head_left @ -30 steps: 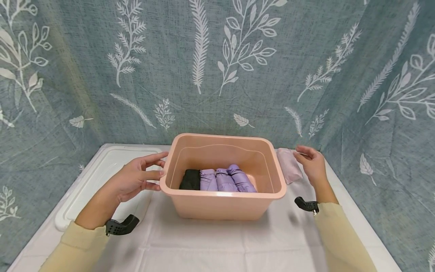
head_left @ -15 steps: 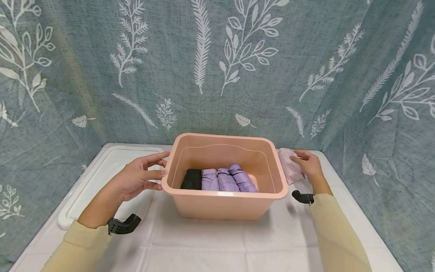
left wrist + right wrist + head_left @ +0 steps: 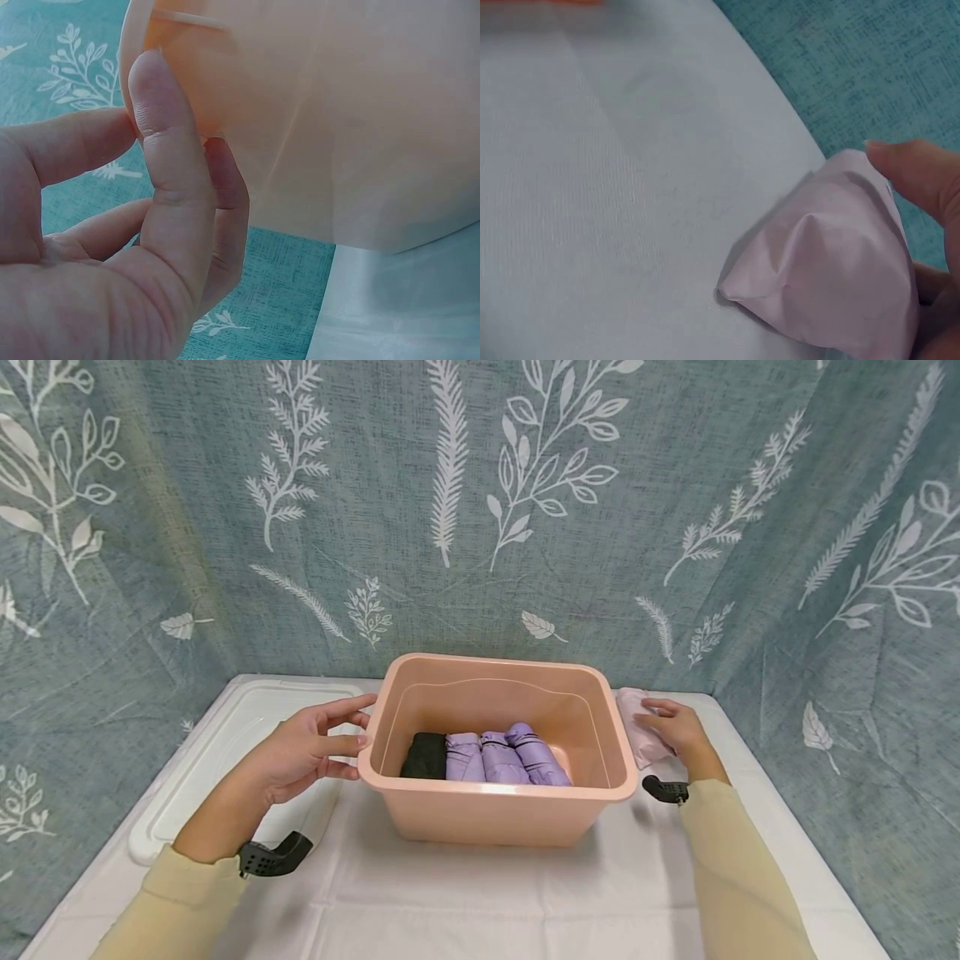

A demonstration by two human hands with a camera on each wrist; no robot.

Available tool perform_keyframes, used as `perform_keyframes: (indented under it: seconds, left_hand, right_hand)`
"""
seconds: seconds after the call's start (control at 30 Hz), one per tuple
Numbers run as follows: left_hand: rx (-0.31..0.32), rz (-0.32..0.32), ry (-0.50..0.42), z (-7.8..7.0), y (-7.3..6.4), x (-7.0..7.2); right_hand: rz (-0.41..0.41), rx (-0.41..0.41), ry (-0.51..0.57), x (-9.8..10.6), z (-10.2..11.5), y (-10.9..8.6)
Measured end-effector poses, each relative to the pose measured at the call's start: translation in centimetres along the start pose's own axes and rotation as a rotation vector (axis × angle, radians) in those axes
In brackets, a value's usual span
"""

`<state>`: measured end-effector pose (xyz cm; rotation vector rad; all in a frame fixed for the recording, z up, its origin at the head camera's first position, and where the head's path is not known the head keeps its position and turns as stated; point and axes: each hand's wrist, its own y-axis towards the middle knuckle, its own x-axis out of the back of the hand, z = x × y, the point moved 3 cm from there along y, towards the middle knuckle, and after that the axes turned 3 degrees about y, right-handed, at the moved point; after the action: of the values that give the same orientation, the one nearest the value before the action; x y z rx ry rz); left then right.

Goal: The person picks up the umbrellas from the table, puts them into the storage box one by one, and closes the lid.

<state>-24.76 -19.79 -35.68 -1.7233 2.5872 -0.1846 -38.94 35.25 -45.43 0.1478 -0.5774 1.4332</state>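
A peach plastic tub [image 3: 487, 814] stands in the middle of the table in the head view. Inside, side by side, lie a black bundle [image 3: 424, 757] and several rolled purple fabric bundles [image 3: 501, 760]. My left hand [image 3: 296, 756] holds the tub's left rim, its thumb [image 3: 169, 120] against the rim in the left wrist view. Right of the tub lies a smooth, pale pink bundle [image 3: 829, 270]. My right hand [image 3: 681, 735] grips this bundle, thumb on its near side and fingers across its top; in the right wrist view, part of those fingers is hidden behind it.
A white lid [image 3: 168, 777] lies flat on the left of the table, partly under my left arm. White cloth [image 3: 442, 902] covers the table. A blue-green leaf-patterned curtain [image 3: 465, 527] hangs close behind and on both sides.
My right hand has come in leftward and down onto the pink bundle and taken hold of it. The left hand stays at the tub's rim.
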Motion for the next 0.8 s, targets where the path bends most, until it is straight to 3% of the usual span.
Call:
perform_keyframes:
  seconds: [0.53,0.8]
  left_hand:
    - [-0.009,0.008,0.001,0.16,0.12,-0.01]
    - [-0.008,0.002,0.0,0.08,0.03,0.03]
  right_hand:
    - [0.056,-0.022,0.053,0.1,0.06,0.31]
    - [0.059,-0.038,0.016,-0.14,-0.11,0.72]
